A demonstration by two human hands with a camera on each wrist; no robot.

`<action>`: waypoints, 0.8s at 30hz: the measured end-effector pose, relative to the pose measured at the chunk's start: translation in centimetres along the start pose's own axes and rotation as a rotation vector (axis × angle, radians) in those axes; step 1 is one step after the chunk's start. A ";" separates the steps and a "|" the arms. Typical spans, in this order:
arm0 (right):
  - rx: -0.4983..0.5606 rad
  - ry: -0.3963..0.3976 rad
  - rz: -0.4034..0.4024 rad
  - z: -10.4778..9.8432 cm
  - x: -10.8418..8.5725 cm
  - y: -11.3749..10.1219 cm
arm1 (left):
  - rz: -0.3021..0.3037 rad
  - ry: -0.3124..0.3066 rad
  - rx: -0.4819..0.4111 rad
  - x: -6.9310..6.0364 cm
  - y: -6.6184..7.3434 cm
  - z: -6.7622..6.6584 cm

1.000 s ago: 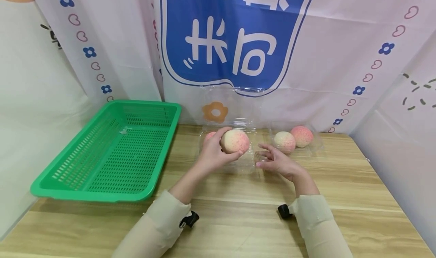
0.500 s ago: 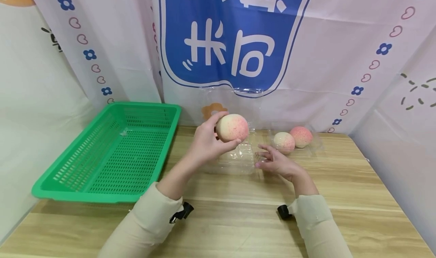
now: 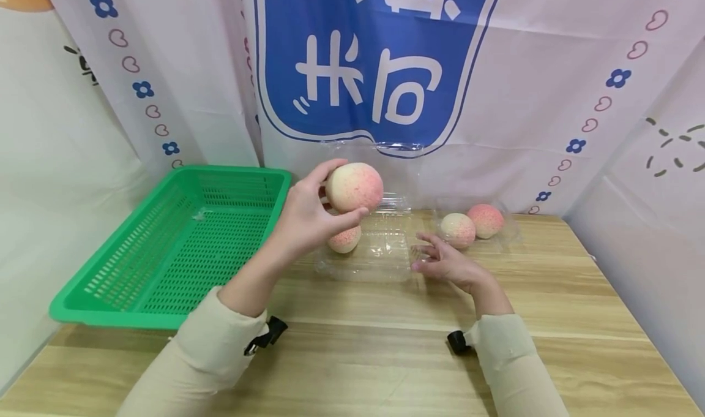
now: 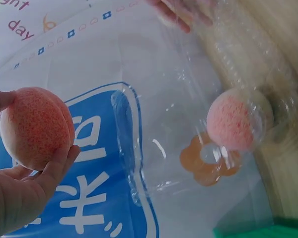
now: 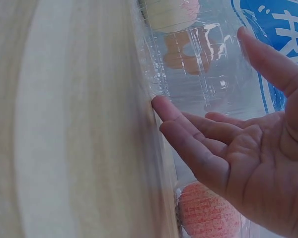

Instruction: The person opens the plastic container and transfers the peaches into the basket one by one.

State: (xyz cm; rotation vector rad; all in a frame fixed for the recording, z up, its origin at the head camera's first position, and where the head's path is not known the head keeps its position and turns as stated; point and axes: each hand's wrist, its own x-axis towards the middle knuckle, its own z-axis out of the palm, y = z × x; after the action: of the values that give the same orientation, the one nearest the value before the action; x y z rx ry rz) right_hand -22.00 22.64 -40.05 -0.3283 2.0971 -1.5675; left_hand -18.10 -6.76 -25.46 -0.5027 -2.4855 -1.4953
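Above the table (image 3: 385, 356), left fingers (image 4: 53, 171) curl wide around a pinkish ball (image 3: 355, 187).

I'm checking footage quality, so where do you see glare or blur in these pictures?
Head: bright and mostly crisp, glints on the clear box; left wrist: dimmer, softer, white glare streaks on its lid; right wrist: also dim, plastic glinting, table blurred.
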 end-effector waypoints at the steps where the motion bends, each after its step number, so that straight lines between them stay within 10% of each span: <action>1: 0.008 0.000 0.002 0.0 0.0 0.0 | 0.001 0.003 -0.002 0.1 0.1 -0.4; 14: 0.022 -0.008 -0.008 0.0 -0.1 0.0 | 0.009 0.106 0.128 1.4 -0.3 -6.5; 24: 0.021 0.004 -0.003 0.0 -0.1 0.0 | -0.018 0.154 0.154 3.5 -4.6 -10.6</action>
State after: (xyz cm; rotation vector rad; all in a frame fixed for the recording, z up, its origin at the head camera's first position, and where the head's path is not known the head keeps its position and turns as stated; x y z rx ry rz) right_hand -21.90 22.68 -40.06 -0.3222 2.0827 -1.5919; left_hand -23.16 -17.47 -23.03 -0.3267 -2.4649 -1.2826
